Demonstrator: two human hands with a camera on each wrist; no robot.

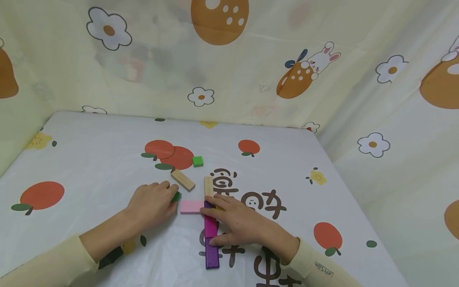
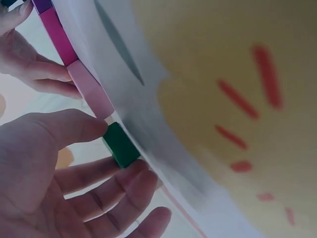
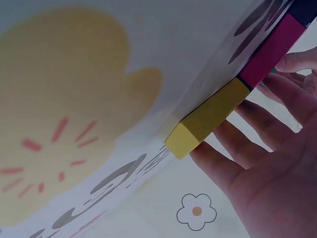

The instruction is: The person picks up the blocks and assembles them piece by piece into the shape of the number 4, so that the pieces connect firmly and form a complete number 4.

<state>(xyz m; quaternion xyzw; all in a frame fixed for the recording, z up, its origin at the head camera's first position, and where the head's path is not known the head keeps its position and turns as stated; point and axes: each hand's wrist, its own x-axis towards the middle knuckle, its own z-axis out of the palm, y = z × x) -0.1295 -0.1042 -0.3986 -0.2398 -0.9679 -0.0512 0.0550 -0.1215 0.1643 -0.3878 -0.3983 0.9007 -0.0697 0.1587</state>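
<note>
My left hand (image 1: pixel 150 204) pinches a small dark green block (image 2: pixel 121 145) between thumb and fingers, just left of a pink block (image 1: pixel 190 207). The pink block lies crosswise against a column of blocks. In that column are a plain wooden block (image 1: pixel 208 185) at the far end, a dark purple one (image 1: pixel 209 205), a magenta one (image 1: pixel 210 228) and a purple one (image 1: pixel 212 256) nearest me. My right hand (image 1: pixel 242 223) rests over the column with extended fingers, its thumb by the near purple block. A yellow block (image 3: pixel 210 119) lies under its fingers, mostly hidden in the head view.
A loose wooden block (image 1: pixel 183 180) lies slanted beyond my left hand. Farther back sits a bright green block (image 1: pixel 198 161). Printed curtains (image 1: pixel 161 79) rise behind the white patterned tabletop (image 1: pixel 104 159). A dark object (image 1: pixel 110 257) shows beside my left sleeve.
</note>
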